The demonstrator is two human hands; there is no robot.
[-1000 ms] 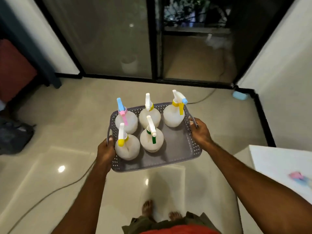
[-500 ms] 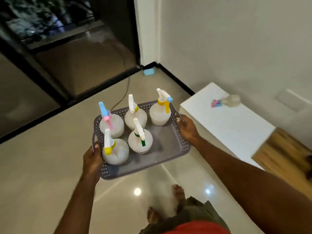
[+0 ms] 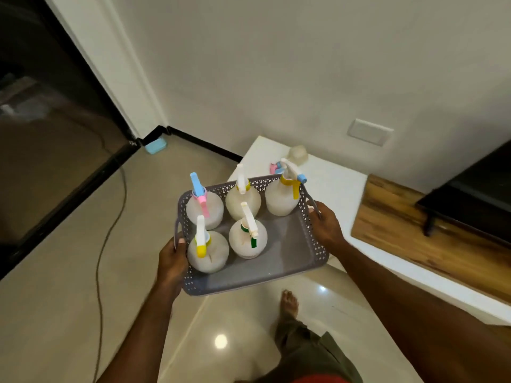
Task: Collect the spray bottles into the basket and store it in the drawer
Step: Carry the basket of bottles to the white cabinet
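Over tiled floor (image 3: 55,272), both hands' fingers clamp grey perforated basket (image 3: 257,275) w/ 5 white spray bottles (image 3: 247,240).

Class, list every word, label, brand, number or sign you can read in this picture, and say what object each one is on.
None can be read.
The five spray bottles in the grey basket show no printed label.
The sixth bottle on the white cabinet top is too blurred to tell.
The wall plate looks blank.
The small blue object on the floor shows no legible marking.
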